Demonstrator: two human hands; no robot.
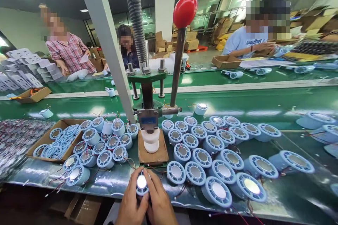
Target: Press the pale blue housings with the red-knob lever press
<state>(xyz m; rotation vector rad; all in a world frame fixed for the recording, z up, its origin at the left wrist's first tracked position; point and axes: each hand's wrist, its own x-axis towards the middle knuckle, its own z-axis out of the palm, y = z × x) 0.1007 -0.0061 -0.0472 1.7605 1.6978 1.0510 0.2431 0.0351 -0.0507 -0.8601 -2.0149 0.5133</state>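
Note:
Both my left hand (132, 198) and my right hand (157, 197) are wrapped round one light blue round part (142, 182) with a bright silver centre, at the table's front edge. Just beyond them stands a hand press (148, 116) with a red-knobbed lever (179, 52). Its white round pad (151, 140) is over a brown base plate (158, 151). Many similar blue parts (195, 173) with thin wires stand to the right of the press, and another group (105, 159) stands to its left.
A cardboard box (47, 137) with blue rings is at the left, beside a heap of small pieces (21, 140). A grey post (105, 35) rises behind the press. Across the green conveyor (237, 95) are several people, another carton (227, 61) and stacked white pieces (31, 66).

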